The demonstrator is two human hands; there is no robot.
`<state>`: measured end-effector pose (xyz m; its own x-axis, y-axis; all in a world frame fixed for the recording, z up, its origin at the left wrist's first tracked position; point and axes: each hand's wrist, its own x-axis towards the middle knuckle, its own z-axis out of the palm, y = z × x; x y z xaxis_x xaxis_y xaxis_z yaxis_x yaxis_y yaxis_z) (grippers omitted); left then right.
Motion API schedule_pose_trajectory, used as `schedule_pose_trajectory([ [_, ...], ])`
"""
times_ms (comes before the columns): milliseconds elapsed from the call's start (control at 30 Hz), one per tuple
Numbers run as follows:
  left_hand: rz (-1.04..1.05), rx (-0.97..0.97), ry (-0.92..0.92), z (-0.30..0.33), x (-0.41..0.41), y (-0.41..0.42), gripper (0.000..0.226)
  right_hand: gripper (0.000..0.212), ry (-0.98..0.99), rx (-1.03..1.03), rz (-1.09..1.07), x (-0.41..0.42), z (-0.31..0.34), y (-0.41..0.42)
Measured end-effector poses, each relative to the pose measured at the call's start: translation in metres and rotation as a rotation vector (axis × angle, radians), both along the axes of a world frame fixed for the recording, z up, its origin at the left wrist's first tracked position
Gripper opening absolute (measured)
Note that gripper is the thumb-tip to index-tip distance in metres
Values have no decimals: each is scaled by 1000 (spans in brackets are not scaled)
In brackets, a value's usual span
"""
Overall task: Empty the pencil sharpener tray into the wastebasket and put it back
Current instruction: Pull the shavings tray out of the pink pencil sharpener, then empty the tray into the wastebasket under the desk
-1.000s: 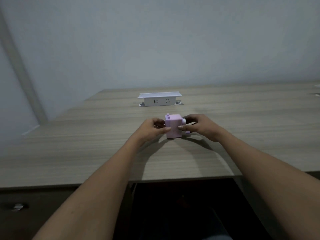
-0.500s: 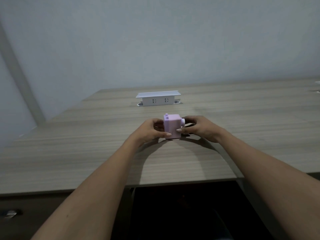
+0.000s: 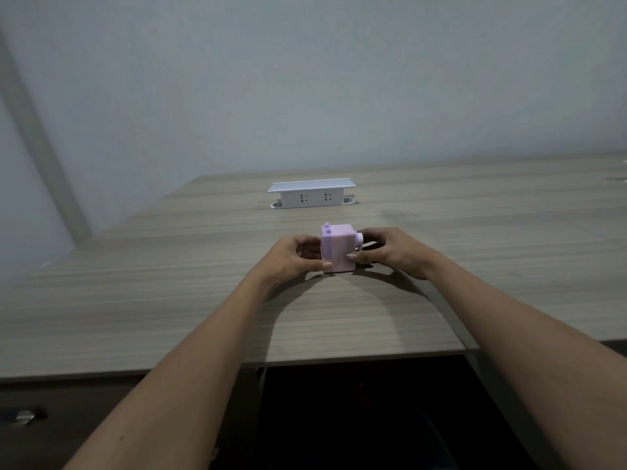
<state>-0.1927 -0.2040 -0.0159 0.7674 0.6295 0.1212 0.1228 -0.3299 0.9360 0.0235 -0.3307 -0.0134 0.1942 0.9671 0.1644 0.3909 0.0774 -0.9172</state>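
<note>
1. Our left hand [image 3: 294, 257] and right hand [image 3: 390, 250] pinch the boxy lilac pencil sharpener [image 3: 338, 251] from both sides on the wood-grain desk [image 3: 169, 300].
2. Its tray seems hidden; a thin edge shows at left.
3. Behind stands a white socket box [image 3: 312, 195].

Left hand [image 3: 295, 257] has started drawing the tray [image 3: 314, 254] out sideways.

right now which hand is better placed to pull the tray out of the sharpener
Probably the left hand: its fingers sit at a thin clear edge on that side of the pink sharpener. The right hand steadies the knob side.
</note>
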Motion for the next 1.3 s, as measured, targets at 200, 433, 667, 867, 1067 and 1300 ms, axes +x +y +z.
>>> schedule_pose_trajectory([
  [200, 55, -4, 32, 2, -23, 9, 69, 44, 21, -7, 14, 3, -1, 0],
  [433, 140, 28, 59, 12, -62, 24, 66, 47, -2, -42, -21, 2, 5, -1],
  [667, 177, 69, 4, 50, -69, 26, 62, 78, -46, 10, -65, -1, 45, -1],
  [867, 89, 119, -33, 94, -44, 5, 64, 81, -63, 85, -83, -7, 79, -10],
  [1067, -24, 168, -69, 124, -2, -33, 66, 77, -115, 115, -83, -6, 108, -39],
  [1300, -161, 199, -120, 146, 45, -86, 68, 50, -109, 176, -178, 16, 132, -115],
])
